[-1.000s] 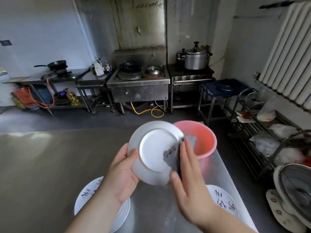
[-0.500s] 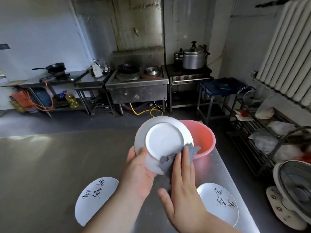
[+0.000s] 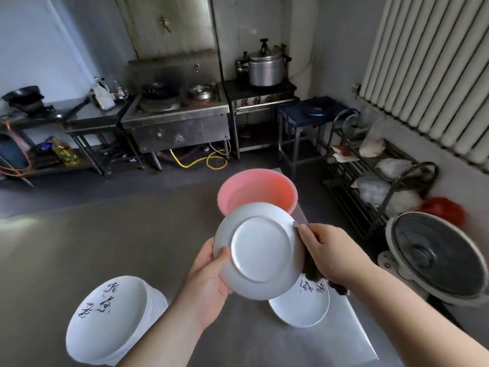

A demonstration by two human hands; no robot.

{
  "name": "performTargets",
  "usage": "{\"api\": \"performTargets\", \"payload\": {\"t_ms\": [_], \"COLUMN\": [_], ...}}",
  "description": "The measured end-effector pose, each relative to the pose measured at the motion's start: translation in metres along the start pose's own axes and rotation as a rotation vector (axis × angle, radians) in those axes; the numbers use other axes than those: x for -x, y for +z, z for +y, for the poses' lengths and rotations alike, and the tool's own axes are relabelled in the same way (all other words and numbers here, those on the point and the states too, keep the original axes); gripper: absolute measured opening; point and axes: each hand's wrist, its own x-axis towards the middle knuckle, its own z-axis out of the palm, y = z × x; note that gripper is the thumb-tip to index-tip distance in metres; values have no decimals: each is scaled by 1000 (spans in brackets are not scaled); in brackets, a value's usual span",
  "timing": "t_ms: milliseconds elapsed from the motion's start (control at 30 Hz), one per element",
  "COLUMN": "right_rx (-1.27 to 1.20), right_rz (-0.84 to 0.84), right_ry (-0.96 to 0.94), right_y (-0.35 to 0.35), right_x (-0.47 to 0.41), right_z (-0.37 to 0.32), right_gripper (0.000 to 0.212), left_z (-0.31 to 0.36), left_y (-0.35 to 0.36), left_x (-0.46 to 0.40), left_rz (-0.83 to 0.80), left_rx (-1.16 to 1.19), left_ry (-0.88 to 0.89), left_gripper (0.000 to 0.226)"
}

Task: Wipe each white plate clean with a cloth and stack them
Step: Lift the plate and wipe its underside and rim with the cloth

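Two hands now share one plate's rim, and the cloth has left its underside.

Biggest first: the steel bench (image 3: 79,247) carries a tall stack of plates (image 3: 111,321) at the near left, a pink basin (image 3: 258,190) at the far edge and a single plate (image 3: 300,311) near the right. Above them the held plate (image 3: 260,251) hangs bottom-up; a second ago the right hand lay flat on it, rubbing. Now the right hand (image 3: 332,254) has slid to the right rim and curls round it, with the grey cloth (image 3: 295,225) peeping out at the fingertips. The left hand (image 3: 209,284) grips the lower-left rim, thumb on top. The back looks finished; turning it over probably comes next.
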Motion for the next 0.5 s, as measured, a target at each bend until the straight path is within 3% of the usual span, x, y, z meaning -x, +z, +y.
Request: {"api": "performTargets", "payload": {"t_ms": [100, 167, 267, 333, 400, 500], "right_rx": [-79, -158, -197, -288, -409, -505], "right_rz": [-269, -361, -237, -226, -296, -275], "right_ry": [155, 299, 478, 540, 551, 482], "right_y": [-4, -2, 6, 9, 11, 14], "right_x": [10, 16, 25, 27, 29, 31], "right_z": [35, 57, 85, 97, 109, 130], "right_gripper": [64, 78, 76, 75, 78, 51], "left_z": [-30, -52, -86, -101, -110, -120], "left_y": [7, 10, 17, 23, 30, 37], "left_x": [-7, -14, -21, -25, -28, -36], "left_rz": [-23, -33, 4, 20, -1, -16], "left_rx": [-62, -112, -264, -303, -301, -215], "left_ry": [-77, -123, -152, -165, -151, -222], "left_gripper": [48, 44, 45, 76, 90, 104]}}
